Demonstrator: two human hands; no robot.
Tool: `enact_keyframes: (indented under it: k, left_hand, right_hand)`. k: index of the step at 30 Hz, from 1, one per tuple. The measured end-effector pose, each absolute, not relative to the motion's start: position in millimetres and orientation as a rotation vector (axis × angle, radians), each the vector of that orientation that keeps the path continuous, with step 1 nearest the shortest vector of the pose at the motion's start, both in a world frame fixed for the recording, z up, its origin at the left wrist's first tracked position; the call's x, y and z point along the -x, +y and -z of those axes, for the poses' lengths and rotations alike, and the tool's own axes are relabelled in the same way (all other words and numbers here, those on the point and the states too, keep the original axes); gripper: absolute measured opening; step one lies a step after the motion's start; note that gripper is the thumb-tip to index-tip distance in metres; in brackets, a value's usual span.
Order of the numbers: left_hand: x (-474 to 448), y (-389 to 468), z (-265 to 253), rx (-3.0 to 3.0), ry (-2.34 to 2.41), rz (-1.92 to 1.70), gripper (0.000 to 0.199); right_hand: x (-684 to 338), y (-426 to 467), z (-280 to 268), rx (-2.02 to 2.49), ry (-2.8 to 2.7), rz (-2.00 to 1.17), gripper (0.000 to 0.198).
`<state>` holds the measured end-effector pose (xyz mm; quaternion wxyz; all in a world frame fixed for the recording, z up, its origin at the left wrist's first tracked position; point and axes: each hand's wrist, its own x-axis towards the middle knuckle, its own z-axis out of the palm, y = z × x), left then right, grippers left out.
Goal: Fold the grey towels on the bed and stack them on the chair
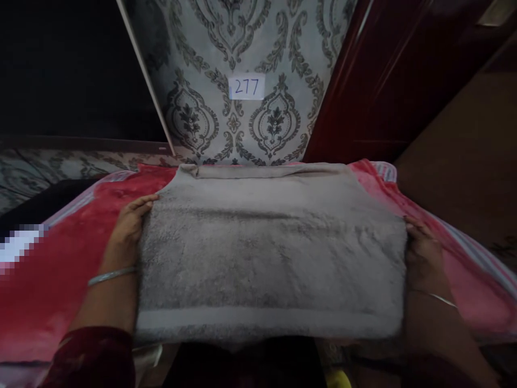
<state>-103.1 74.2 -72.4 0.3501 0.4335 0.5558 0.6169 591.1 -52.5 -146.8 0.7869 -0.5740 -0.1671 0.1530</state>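
Note:
A grey towel (266,258) is stretched out between my two hands, with a smooth band running along its near edge. Its far part rests on a red and pink blanket (76,237), where a folded strip shows at the back. On the towel's left edge, my left hand (132,218) grips the cloth with thumb and fingers closed. My right hand (424,248) pinches the opposite edge, its fingers partly hidden by the cloth and dim light. Both wrists wear thin bangles.
Behind the blanket stands a patterned wall with a paper label (246,87) reading 277. A dark screen (76,70) is at the left, and a glossy dark red panel (371,81) rises at the right. Something yellow (338,379) shows at the bottom edge.

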Motion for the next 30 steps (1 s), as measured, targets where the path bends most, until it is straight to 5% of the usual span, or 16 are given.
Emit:
enact_keyframes:
  k: [10, 18, 26, 30]
  left_hand:
    - [95, 71, 73, -1.070, 1.453, -1.583, 0.031]
    - [106, 76, 83, -1.199, 1.494, -1.580, 0.038]
    - [111, 65, 79, -1.279, 1.413, -1.389, 0.061]
    - [113, 61, 78, -1.365, 1.458, -1.229, 0.063]
  right_hand:
    - [-586, -52, 145, 1.217, -0.317, -0.329, 0.009]
    - [-575, -57, 133, 1.311, -0.298, -0.337, 0.019]
    - [-589, -55, 147, 1.564, -0.404, -0.340, 0.056]
    - [-602, -53, 159, 1.782, -0.541, -0.171, 0.050]
